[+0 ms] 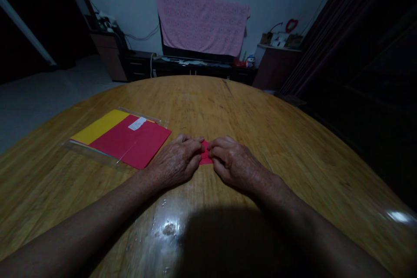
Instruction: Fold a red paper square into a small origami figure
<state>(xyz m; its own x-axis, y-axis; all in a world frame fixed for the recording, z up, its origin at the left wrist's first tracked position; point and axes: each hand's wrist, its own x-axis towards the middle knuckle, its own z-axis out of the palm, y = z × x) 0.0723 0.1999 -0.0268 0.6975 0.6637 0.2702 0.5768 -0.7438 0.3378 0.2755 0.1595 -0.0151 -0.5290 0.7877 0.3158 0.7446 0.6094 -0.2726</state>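
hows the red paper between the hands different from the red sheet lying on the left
The small red paper is mostly hidden; the red sheet is far larger and in plain view. The left hand and right hand press on the paper; the sheet lies untouched. Both are red.

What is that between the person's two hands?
A small red paper piece lies between the left hand and the right hand, with fingertips of both on it, as the head view shows.

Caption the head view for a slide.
Left hand and right hand pinch a small red folded paper on a wooden table beside a clear sleeve of coloured sheets.
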